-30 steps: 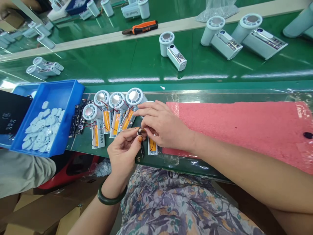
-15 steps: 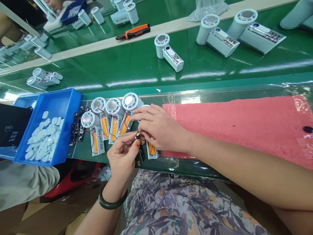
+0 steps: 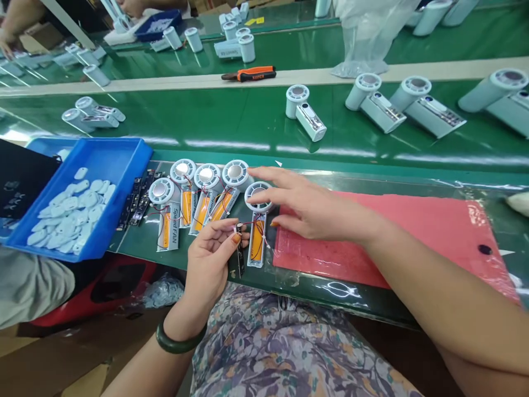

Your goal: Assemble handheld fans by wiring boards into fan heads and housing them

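My left hand (image 3: 212, 251) pinches a small black circuit board (image 3: 239, 251) that hangs by thin red wires from an open white fan half (image 3: 258, 223) lying on the bench with an orange battery in its handle. My right hand (image 3: 308, 204) hovers just right of that fan half, fingers stretched out and apart, holding nothing. Several more open fan halves (image 3: 198, 196) lie in a row to the left, each with an orange battery and wires.
A blue bin (image 3: 82, 196) of small white plastic pieces stands at the left, with black circuit boards (image 3: 136, 201) beside it. A pink foam mat (image 3: 392, 242) covers the bench at right. Finished white fans (image 3: 306, 113) and orange-handled pliers (image 3: 250, 73) lie on the green belt beyond.
My right hand has let go of the small board and lifted away to the right, fingers spread. The left hand keeps the board. The camera has tilted up.
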`<act>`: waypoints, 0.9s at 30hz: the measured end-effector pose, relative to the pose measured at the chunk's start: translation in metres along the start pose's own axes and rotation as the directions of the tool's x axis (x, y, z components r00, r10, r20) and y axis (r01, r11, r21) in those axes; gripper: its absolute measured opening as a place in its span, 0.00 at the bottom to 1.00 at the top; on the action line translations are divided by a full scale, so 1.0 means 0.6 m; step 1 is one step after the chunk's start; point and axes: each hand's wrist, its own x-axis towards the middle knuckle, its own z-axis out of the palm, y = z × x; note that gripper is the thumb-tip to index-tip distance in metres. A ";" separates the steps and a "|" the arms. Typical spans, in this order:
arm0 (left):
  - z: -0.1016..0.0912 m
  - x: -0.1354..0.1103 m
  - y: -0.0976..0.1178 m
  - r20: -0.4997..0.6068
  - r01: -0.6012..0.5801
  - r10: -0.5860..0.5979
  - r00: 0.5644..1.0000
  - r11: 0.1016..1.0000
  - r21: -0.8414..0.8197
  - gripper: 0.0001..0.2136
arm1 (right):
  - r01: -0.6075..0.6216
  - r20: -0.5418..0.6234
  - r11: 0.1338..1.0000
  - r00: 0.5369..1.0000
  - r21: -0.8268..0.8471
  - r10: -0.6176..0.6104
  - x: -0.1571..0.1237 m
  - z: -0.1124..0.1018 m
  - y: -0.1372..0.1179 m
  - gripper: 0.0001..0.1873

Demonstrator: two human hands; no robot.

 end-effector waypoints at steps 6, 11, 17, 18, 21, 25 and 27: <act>0.005 -0.006 -0.005 -0.017 -0.027 0.026 1.000 0.999 -0.021 0.19 | 0.079 -0.116 0.990 0.989 -0.117 -0.093 -0.012 0.020 -0.011 0.13; 0.007 -0.006 -0.008 -0.022 -0.053 0.052 0.998 0.998 -0.028 0.18 | 0.124 -0.133 0.985 0.981 -0.119 -0.140 0.001 0.041 -0.014 0.06; 0.007 -0.002 -0.011 -0.007 -0.069 0.069 0.998 0.997 -0.021 0.17 | 0.041 -0.127 0.998 0.991 0.053 -0.034 0.028 0.035 -0.012 0.06; 0.007 -0.002 -0.010 -0.005 -0.068 0.068 0.998 0.998 -0.016 0.18 | 0.017 -0.124 0.997 0.992 0.082 -0.007 0.032 0.036 -0.011 0.06; 0.007 -0.002 -0.009 -0.004 -0.060 0.060 0.998 0.998 -0.008 0.18 | -0.024 -0.145 0.987 0.988 0.158 0.047 0.041 0.039 -0.011 0.06; 0.008 -0.003 -0.006 -0.006 -0.065 0.065 0.998 0.998 -0.016 0.18 | -0.078 -0.171 0.982 0.979 0.173 0.108 0.040 0.046 -0.022 0.06; 0.007 -0.002 -0.005 -0.004 -0.056 0.056 0.998 0.998 -0.026 0.17 | -0.103 -0.187 0.986 0.974 0.129 0.126 0.034 0.050 -0.029 0.06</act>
